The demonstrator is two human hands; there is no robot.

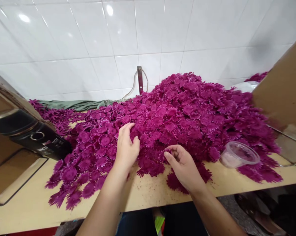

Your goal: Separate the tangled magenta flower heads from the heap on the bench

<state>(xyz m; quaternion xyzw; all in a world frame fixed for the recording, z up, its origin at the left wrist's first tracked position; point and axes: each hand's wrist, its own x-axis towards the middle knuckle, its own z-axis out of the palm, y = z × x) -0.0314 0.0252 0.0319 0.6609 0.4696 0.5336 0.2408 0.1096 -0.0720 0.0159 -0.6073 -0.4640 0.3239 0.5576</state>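
A large heap of magenta artificial flower heads (182, 111) covers the pale wooden table (148, 193). My left hand (126, 147) rests palm down on the heap's near side, its fingers curled into the flowers. My right hand (182, 165) is beside it, palm turned up, thumb and fingers pinched on a small flower piece (167, 151) at the heap's front edge. Loose flower heads (71, 183) spread toward the table's front left.
A clear plastic cup (240, 154) lies tipped among the flowers at right. A black device (32, 134) sits at left beside brown cardboard (5, 98). Another cardboard panel (283, 88) stands at right. A white tiled wall (148, 39) rises behind, with green cloth (76, 105) along it.
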